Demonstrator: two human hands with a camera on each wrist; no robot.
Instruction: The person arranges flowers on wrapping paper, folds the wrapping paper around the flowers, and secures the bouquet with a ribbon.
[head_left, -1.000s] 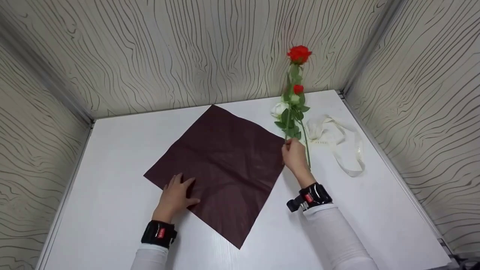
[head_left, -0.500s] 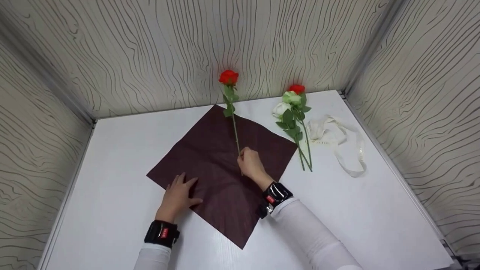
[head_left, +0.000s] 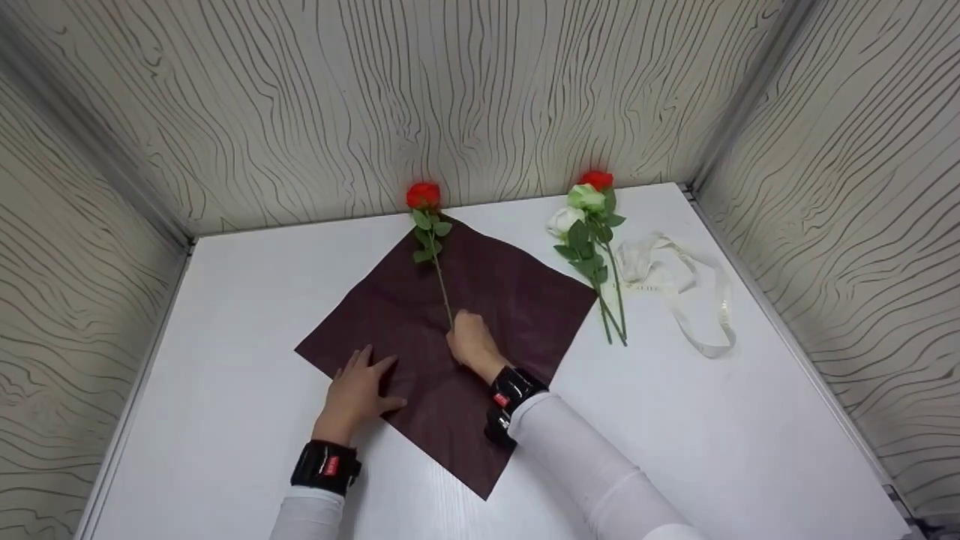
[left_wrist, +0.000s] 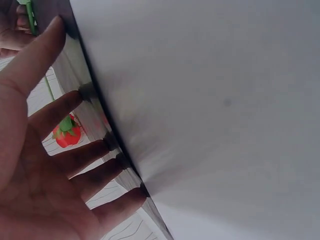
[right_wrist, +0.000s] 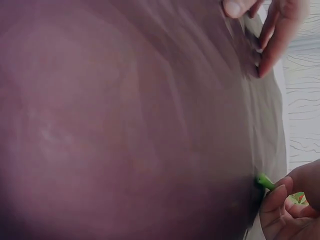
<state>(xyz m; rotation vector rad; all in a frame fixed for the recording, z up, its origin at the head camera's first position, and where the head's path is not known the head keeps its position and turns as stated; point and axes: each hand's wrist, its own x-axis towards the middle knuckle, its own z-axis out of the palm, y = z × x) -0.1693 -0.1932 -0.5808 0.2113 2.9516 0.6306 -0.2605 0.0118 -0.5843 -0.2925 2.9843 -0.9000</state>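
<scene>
Left hand (head_left: 358, 394) spread wide, gripping nothing, fingertips resting on the near-left edge of the maroon sheet (head_left: 424, 364), presumably to stop it sliding. Right hand (head_left: 472, 345) over the sheet's middle, thumb and fingers pinching a red rose (head_left: 433, 246) near its stem end; the low grip probably leaves leaves and bloom uncrushed. Bloom points away from that hand, at the sheet's far corner. Beyond the right hand, to its right: second red rose (head_left: 598, 179), pale green rose (head_left: 586, 197), white rose (head_left: 565, 220), loose ribbon (head_left: 714, 349).
</scene>
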